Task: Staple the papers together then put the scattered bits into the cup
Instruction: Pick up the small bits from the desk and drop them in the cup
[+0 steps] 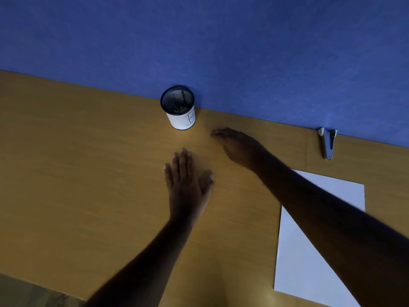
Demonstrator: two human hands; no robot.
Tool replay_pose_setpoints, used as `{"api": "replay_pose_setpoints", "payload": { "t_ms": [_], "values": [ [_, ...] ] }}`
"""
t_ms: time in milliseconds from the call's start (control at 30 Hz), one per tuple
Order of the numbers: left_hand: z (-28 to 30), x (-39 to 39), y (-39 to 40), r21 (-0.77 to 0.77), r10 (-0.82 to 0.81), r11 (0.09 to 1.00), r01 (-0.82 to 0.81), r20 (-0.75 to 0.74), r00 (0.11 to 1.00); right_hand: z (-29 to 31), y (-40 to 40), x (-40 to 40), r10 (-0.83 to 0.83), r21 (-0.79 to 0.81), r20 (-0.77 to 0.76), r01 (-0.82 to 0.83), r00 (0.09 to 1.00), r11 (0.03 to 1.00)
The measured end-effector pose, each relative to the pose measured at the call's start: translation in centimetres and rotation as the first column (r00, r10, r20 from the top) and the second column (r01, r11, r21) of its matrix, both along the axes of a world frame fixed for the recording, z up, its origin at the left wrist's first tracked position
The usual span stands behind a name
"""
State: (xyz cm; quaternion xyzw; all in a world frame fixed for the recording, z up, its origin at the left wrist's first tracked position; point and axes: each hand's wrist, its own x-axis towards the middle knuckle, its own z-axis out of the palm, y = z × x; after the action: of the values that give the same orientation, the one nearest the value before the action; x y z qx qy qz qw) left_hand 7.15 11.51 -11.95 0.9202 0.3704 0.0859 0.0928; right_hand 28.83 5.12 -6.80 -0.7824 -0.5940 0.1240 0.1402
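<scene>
lying flat, fingers straight: left hand (188, 180) mid-frame, right hand (238, 146) just right of the cup (180, 111), both holding nothing, probably sweeping for scattered bits, none visible. resting lower right: papers (309, 251). parked at upper right: stapler (327, 144).

Cup (180, 111) on bench (77, 173), against rear wall (221, 41). Stapler (328, 144) far right of cup, same back edge. Papers (309, 251) right of cup, nearer front.
</scene>
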Motion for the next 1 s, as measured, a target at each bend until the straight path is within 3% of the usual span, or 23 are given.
{"api": "replay_pose_setpoints", "payload": {
  "t_ms": [200,333,500,600,800,1000],
  "values": [
    [0.1,0.0,0.0,-0.01,-0.001,1.0,0.001,-0.005,1.0,-1.5,-2.6,1.1,0.106,-0.004,0.056,-0.106,0.993,0.994],
    [0.0,-0.1,0.1,-0.003,0.0,1.0,0.0,-0.002,1.0,-1.6,-5.1,2.1,0.056,0.045,0.111,-0.062,0.992,0.997],
    [-0.2,0.0,0.0,0.002,0.001,1.0,-0.001,0.006,1.0,-0.5,-4.6,2.7,-0.145,0.016,-0.023,0.146,0.989,0.989],
    [-0.1,0.0,0.0,-0.002,0.001,1.0,-0.001,0.001,1.0,-0.5,-3.5,2.5,-0.108,0.0,-0.056,0.108,0.993,0.994],
    [-0.2,-0.1,0.1,0.001,0.001,1.0,-0.001,0.008,1.0,-1.7,-2.3,1.6,0.117,-0.017,0.109,-0.116,0.987,0.993],
    [-0.3,-0.1,0.1,0.004,-0.002,1.0,0.002,0.007,1.0,-1.9,-4.4,2.1,-0.012,0.079,0.211,-0.005,0.978,0.997]
  ]
}}
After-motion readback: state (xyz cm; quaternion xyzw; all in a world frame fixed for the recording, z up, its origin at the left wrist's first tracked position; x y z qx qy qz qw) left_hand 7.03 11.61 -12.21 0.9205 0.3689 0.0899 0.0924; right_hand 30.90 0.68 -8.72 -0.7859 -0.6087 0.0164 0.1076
